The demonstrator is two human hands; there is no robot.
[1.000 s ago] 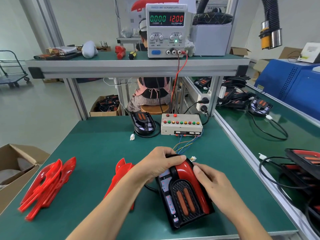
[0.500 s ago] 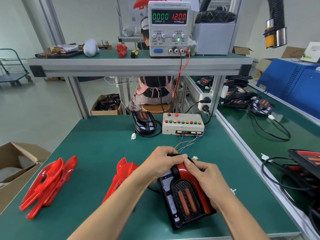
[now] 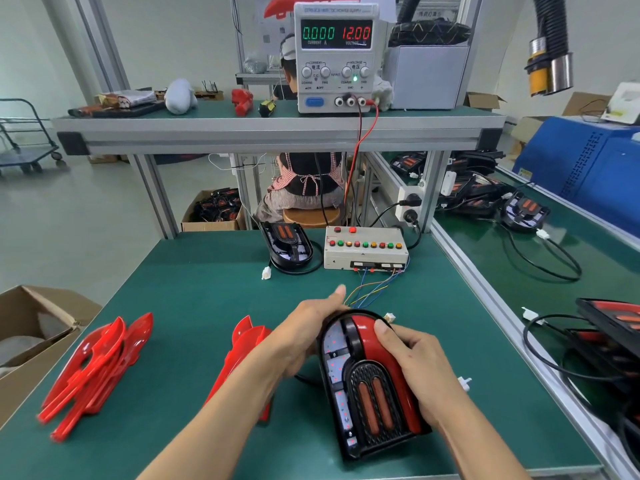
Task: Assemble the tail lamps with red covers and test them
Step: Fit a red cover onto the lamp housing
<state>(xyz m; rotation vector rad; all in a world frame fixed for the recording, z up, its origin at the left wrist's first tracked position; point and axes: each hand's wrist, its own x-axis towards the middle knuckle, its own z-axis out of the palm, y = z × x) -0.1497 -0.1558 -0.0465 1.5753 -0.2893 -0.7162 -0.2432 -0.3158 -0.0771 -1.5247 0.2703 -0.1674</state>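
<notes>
The tail lamp [image 3: 367, 386], rounded end pointing away, is gripped by the left hand [image 3: 304, 337] and right hand [image 3: 412, 362].

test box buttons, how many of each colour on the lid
Round caps on the test box lid:
red: 6
green: 2
yellow/orange: 3
Total: 11

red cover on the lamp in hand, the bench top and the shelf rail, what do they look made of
Red cover: likely glossy moulded plastic; it shows smooth highlights and a curved shell. Bench top: apparently a matte green rubbery mat, flat and without glare. Shelf rail: probably extruded aluminium, silvery grey with lengthwise grooves and black end caps.
</notes>
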